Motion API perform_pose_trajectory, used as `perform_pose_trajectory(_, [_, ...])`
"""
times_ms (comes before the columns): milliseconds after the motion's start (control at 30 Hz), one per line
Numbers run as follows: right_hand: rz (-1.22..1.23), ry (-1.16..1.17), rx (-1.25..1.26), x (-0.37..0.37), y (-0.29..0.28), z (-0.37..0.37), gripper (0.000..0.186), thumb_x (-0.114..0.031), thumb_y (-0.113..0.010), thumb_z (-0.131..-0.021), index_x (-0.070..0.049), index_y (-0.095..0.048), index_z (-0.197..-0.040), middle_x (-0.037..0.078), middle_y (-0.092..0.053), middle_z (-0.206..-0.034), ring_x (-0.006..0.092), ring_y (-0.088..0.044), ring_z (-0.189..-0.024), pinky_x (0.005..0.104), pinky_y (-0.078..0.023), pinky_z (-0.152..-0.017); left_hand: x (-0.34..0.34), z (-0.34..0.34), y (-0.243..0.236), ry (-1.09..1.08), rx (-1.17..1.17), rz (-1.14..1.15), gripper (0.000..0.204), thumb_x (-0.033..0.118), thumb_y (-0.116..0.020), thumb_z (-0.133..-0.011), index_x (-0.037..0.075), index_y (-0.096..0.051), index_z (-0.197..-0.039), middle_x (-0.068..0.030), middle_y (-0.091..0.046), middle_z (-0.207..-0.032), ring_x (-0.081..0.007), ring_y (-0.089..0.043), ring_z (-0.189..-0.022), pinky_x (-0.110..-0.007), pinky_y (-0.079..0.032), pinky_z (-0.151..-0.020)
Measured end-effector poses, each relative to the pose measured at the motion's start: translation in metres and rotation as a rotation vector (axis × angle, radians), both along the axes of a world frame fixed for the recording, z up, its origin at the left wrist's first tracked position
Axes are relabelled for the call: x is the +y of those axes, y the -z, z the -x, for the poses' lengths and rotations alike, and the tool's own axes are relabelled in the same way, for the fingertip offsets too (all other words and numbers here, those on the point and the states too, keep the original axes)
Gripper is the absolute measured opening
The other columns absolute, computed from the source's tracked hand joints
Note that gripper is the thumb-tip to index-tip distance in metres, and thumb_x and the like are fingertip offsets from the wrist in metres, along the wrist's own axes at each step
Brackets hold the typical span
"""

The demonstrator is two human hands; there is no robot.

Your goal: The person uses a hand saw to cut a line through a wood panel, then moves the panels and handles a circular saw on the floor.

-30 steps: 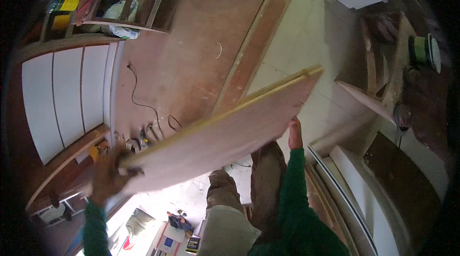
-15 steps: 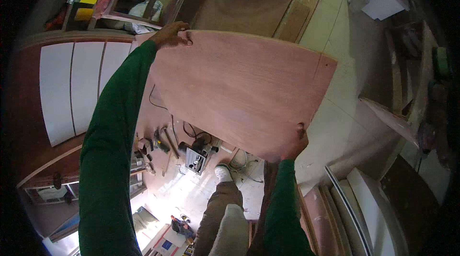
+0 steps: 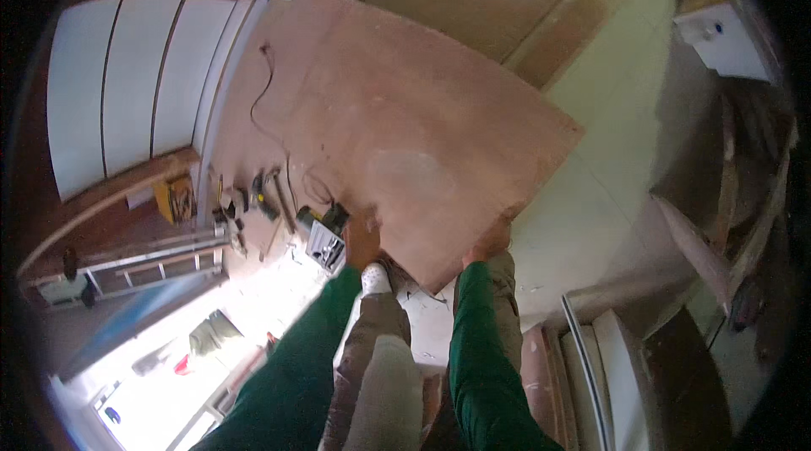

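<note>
A large reddish-brown plywood board lies slanted in front of me, one corner pointing back at my legs. My left hand is closed at its near left edge, fingers blurred. On the near right edge, my right hand grips the board, with the fingertips partly hidden. Just left of my left hand, a power saw with a flat metal base rests on the floor. A dark cord runs across the reddish surface beyond it.
Hand tools lie left of the saw. White panels stand at the left. Several boards lean at the lower right. A white box sits far right, and wooden frame pieces stand below it.
My left hand has moved from the board's far left corner to its near edge. The board has turned and lies lower and nearer. My view has shifted too.
</note>
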State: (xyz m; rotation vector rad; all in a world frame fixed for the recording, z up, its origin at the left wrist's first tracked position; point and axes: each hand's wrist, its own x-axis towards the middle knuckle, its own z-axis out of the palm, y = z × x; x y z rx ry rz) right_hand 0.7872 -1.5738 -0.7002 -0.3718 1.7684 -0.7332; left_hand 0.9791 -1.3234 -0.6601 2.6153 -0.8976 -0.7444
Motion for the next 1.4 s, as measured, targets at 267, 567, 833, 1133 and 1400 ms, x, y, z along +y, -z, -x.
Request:
perform_pose_trajectory(267, [-0.175, -0.15, -0.472, 0.044, 0.035, 0.012, 0.083, -0.061, -0.046, -0.115, -0.003, -0.03, -0.173, 0.019, -0.045, -0.17, 0.0357, -0.051, -0.148, 0.0533, -0.04, -0.124, 0.175, 0.177, -0.085, -0.791, 0.667, 0.259, 0.029, 0.005, -0.067, -0.101, 0.0, -0.072, -0.129, -0.013, -0.078, -0.119, -0.0208, -0.073, -0.106, -0.034, -0.059, -0.093])
perform_pose_trajectory(567, [-0.069, -0.389, -0.668, 0.053, 0.129, 0.058, 0.057, -0.043, -0.052, -0.117, -0.005, -0.047, -0.159, 0.006, -0.055, -0.159, 0.0262, -0.052, -0.143, 0.0445, -0.045, -0.119, 0.169, 0.092, -0.077, -0.838, 0.528, 0.132, 0.035, 0.009, -0.074, -0.101, 0.004, -0.073, -0.135, -0.0133, -0.078, -0.129, -0.0255, -0.076, -0.114, -0.041, -0.062, -0.097])
perform_pose_trajectory(833, [0.014, -0.433, -0.058, 0.091, 0.184, 0.004, 0.046, -0.028, -0.065, -0.109, -0.012, -0.052, -0.15, 0.003, -0.059, -0.136, 0.0215, -0.057, -0.121, 0.0457, -0.048, -0.105, 0.213, 0.15, -0.059, -0.585, 0.76, 0.111, 0.039, 0.016, -0.072, -0.106, 0.003, -0.069, -0.143, -0.0106, -0.078, -0.127, -0.021, -0.076, -0.112, -0.036, -0.06, -0.099])
perform_pose_trajectory(1133, [-0.141, -0.653, -0.086, 0.057, 0.196, 0.023, 0.056, -0.027, -0.068, -0.106, -0.018, -0.045, -0.156, 0.007, -0.06, -0.143, 0.0253, -0.059, -0.126, 0.0515, -0.052, -0.097, 0.142, 0.152, -0.069, -0.671, 0.943, 0.074, 0.037, 0.017, -0.072, -0.106, 0.003, -0.071, -0.14, -0.0108, -0.08, -0.123, -0.0202, -0.076, -0.111, -0.036, -0.06, -0.099])
perform_pose_trajectory(1400, [-0.109, -0.81, -0.091, 0.014, 0.172, 0.031, 0.05, -0.016, -0.067, -0.104, -0.013, -0.05, -0.15, 0.012, -0.065, -0.129, 0.0275, -0.068, -0.109, 0.049, -0.059, -0.093, 0.124, 0.155, -0.075, -0.648, 0.901, 0.073, 0.033, 0.016, -0.072, -0.104, 0.005, -0.075, -0.135, -0.0088, -0.082, -0.116, -0.0174, -0.076, -0.095, -0.033, -0.059, -0.086])
